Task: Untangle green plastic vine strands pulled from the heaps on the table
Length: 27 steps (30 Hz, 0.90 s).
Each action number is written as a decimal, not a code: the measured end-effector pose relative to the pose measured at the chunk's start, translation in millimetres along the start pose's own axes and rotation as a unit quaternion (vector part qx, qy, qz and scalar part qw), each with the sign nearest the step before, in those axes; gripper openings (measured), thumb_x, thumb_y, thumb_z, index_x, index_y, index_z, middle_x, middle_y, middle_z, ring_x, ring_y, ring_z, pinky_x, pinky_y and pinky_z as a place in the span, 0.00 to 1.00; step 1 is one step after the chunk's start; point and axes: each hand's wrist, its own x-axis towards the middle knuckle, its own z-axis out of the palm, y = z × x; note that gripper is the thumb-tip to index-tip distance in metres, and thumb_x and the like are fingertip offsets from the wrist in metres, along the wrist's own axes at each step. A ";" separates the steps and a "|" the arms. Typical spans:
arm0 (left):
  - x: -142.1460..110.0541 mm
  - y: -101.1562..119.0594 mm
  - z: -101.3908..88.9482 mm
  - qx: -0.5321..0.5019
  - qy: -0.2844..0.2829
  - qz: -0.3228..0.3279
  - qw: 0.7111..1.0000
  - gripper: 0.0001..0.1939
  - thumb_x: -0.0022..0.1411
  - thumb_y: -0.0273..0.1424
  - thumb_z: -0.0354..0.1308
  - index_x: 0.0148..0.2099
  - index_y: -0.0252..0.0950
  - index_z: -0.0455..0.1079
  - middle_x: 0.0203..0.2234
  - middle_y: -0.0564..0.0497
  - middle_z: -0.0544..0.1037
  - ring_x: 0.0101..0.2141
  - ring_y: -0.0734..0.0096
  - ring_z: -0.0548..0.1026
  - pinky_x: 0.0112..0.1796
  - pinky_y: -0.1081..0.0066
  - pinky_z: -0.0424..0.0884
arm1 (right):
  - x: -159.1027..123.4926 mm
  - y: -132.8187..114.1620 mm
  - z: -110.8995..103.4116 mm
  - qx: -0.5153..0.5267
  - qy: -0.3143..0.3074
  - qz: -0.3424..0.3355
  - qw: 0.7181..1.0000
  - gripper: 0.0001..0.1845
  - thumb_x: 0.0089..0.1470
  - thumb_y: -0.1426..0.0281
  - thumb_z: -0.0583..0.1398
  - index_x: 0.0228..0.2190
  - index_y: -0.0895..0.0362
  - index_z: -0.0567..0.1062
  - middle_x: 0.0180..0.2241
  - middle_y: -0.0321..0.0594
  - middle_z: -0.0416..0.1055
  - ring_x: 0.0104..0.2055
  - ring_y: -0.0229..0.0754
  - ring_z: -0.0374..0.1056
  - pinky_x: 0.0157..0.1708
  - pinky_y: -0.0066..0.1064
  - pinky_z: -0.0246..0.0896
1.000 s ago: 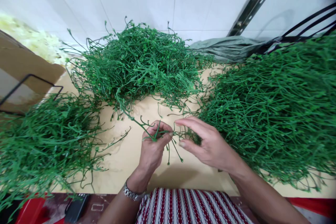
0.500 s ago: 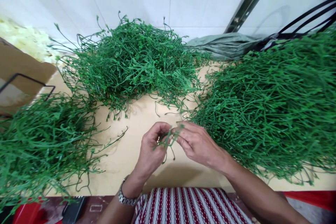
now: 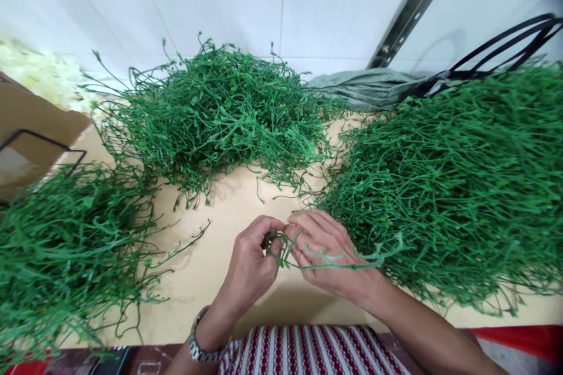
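My left hand (image 3: 253, 261) and my right hand (image 3: 328, 252) meet low in the middle, just above the table. Thumb and fingers of the left are closed on thin green plastic flower stems (image 3: 284, 252). The right hand's fingertips are pinched on the same stems, touching the left fingertips. One branched stem (image 3: 352, 266) stretches right, across the back of my right hand. Just how the pieces join between the fingers is hidden. A big heap of like stems (image 3: 457, 181) lies right beside my right hand.
Another heap of stems (image 3: 220, 111) lies at the back, and a looser pile of leafier stems (image 3: 74, 246) at the left. A cardboard box (image 3: 39, 117) with a black wire frame stands far left, near pale yellow petals (image 3: 39, 73). Grey-green cloth (image 3: 365, 88) lies along the wall.
A branched stem now extends rightward over my right hand, where the pieces earlier were bunched and blurred between the fingers. Both hands remain together. The view has tilted slightly upward.
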 end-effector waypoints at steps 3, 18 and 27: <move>0.9 3.4 0.5 0.087 0.010 0.040 0.995 0.10 0.50 0.17 0.50 0.30 0.35 0.68 0.24 0.51 0.72 0.27 0.71 0.69 0.28 0.74 0.62 | -0.8 -4.3 1.8 -0.066 0.002 0.011 0.998 0.10 0.53 0.79 0.51 0.27 0.59 0.70 0.30 0.45 0.68 0.37 0.45 0.62 0.36 0.37 0.60; 4.5 -4.5 -4.7 0.036 -0.106 0.010 0.994 0.06 0.53 0.21 0.50 0.29 0.34 0.66 0.23 0.53 0.67 0.25 0.75 0.64 0.27 0.76 0.59 | -1.0 8.7 5.8 0.128 -0.079 0.054 0.987 0.07 0.52 0.79 0.50 0.32 0.57 0.63 0.29 0.38 0.63 0.31 0.38 0.60 0.30 0.28 0.56; 9.8 -2.6 -12.1 0.060 -0.157 -0.013 0.986 0.07 0.51 0.19 0.49 0.24 0.32 0.63 0.19 0.55 0.64 0.23 0.78 0.61 0.25 0.77 0.55 | -10.1 7.5 9.2 0.036 -0.092 -0.007 0.995 0.09 0.49 0.80 0.49 0.25 0.57 0.64 0.22 0.34 0.61 0.23 0.36 0.54 0.23 0.28 0.45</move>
